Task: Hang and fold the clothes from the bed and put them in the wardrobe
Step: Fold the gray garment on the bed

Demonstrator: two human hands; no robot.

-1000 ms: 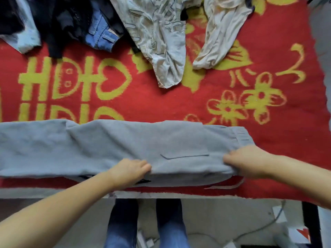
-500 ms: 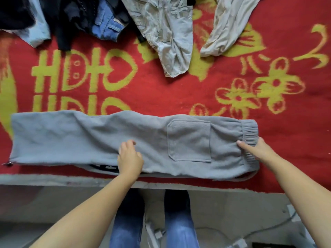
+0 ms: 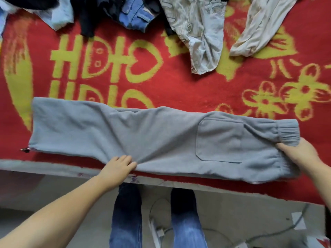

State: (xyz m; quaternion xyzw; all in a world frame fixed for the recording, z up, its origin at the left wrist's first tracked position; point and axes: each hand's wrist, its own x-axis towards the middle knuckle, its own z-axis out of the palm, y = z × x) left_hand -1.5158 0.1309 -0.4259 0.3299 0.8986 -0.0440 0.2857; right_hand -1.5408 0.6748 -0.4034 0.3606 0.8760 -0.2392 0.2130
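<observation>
Grey fleece trousers lie flat across the red bed cover. The left hand pinches their near edge mid-leg; the right hand grips the elastic waistband end. Beyond the trousers, unfolded clothes lie heaped.

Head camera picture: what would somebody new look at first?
Probably the big red blanket with yellow hearts and flowers covering the bed. Next, the grey sweatpants stretched flat across its near edge, with the left hand on the middle and the right hand holding the elastic waistband end. Along the far edge lies a jumble of unfolded clothes.
</observation>
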